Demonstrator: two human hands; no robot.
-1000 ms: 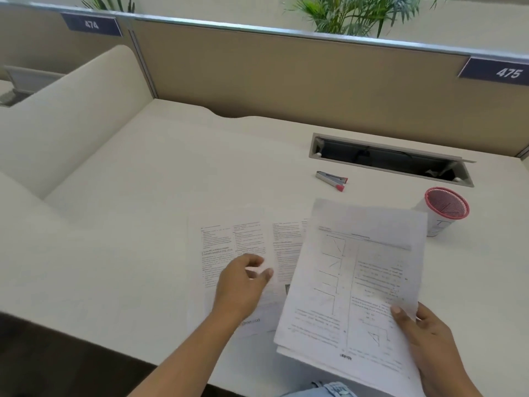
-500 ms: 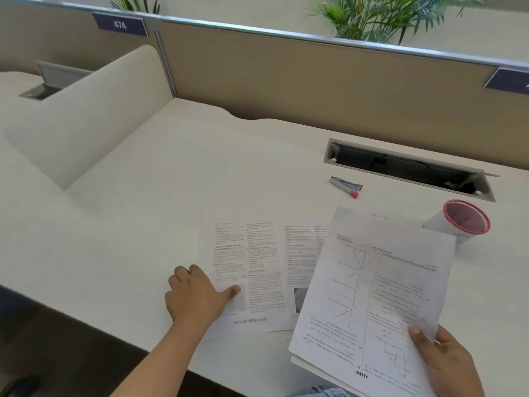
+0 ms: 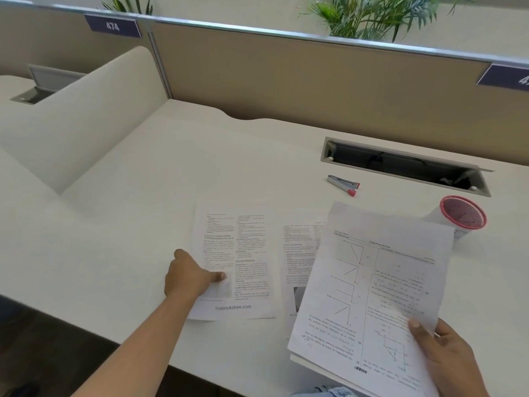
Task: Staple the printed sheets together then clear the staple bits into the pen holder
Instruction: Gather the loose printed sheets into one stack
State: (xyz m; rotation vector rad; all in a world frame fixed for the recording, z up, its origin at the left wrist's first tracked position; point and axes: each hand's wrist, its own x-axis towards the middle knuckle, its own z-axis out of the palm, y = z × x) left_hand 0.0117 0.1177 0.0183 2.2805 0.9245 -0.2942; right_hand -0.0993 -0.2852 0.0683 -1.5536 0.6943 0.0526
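View: head camera, the only one, looking down over your forearms.

Left hand (image 3: pixel 194 277): you are pinching the near-left edge of the left sheet (image 3: pixel 243 253), with the thumb lying on the print and the fingers curled at the edge. I cannot tell whether they are tucked under the paper.

Left sheet: it is lying flat on the desk (image 3: pixel 137 181), long axis running away from you and print facing you.

Middle sheet (image 3: pixel 297 253): it is lying flat just right of the left sheet, and the stack is covering its right part.

Right hand (image 3: pixel 449 359): you are gripping the stack (image 3: pixel 372 296) at its near-right corner, thumb on top. You are holding it off the desk, tilted, with the print upside down to you.

Key relation: the left sheet is lying left of the stack, under your left hand, so that hand is the nearer one for carrying it rightward onto the stack. The two long axes are not lining up, so I judge squaring will be needed.

Stapler (image 3: pixel 342 184): it is lying untouched beyond the sheets, well apart from both hands, nearer your right, in front of the cable slot (image 3: pixel 400 164).

Pen holder (image 3: pixel 462 214): it is sitting at the far right, just past the stack's top corner.

Step, as I judge it: you are gathering sheets, and stapling is not yet begun.
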